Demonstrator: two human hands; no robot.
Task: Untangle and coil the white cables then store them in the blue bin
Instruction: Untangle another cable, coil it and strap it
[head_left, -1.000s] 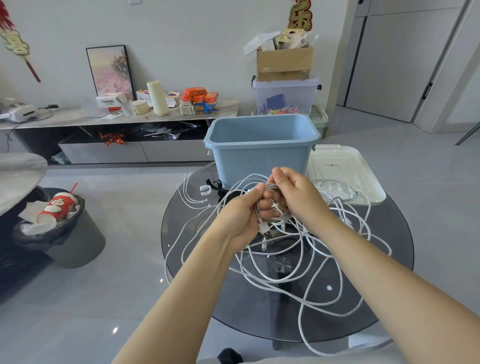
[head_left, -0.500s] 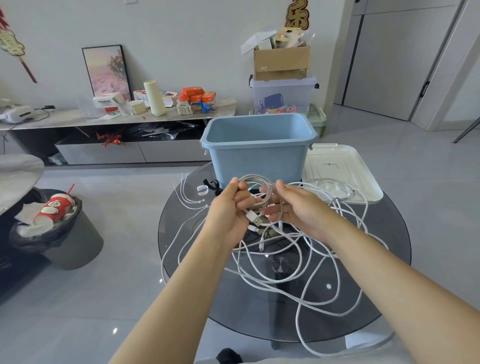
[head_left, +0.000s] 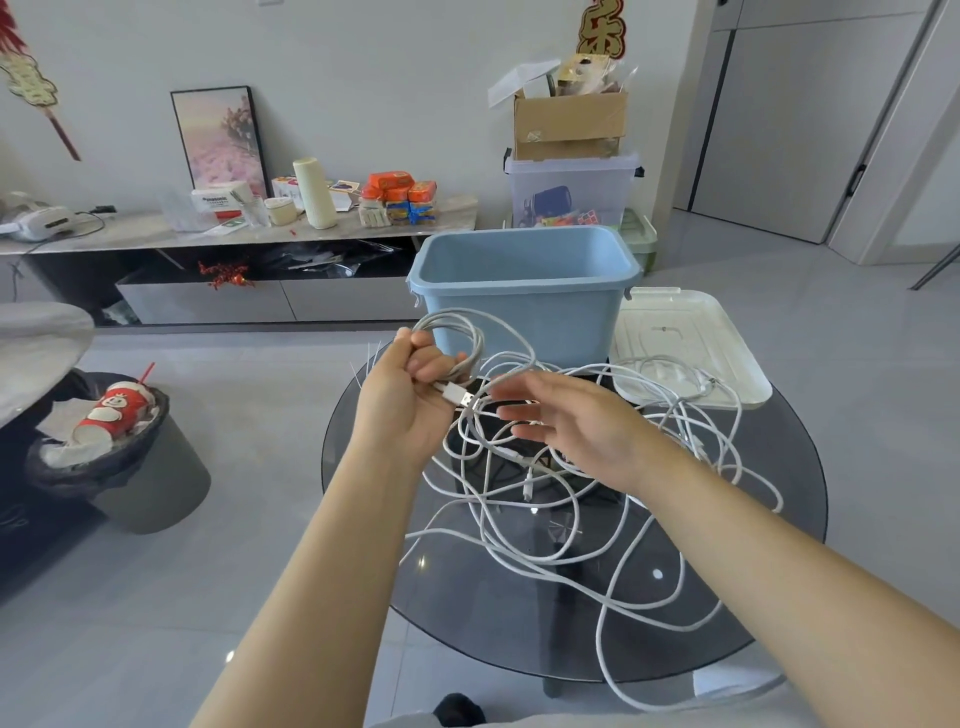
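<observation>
A: What has changed in the last second?

B: The two hands were bunched together on one knot. Now the left hand has lifted a small coil clear, fist closed round it with a USB plug poking out below the fingers. The right hand has let go and hovers with fingers spread, gripping nothing.

A: So one cable is nearly free?

B: Partly, I'd judge. The coil's loose end runs down into the white cables sprawled over the round glass desk, so it likely needs feeding out before more turns go on.

A: And the blue bin?

B: At the far side of the desk, open and, as far as I can see into it, empty, just behind the raised coil. Nothing is stored yet.

A: Anything in the way?

B: The tangle itself (several strands cross each other, and one loop hangs off the near edge). The white lid lies beside the bin with cable draped over it. A trash can stands on the floor to the left, well apart.
</observation>
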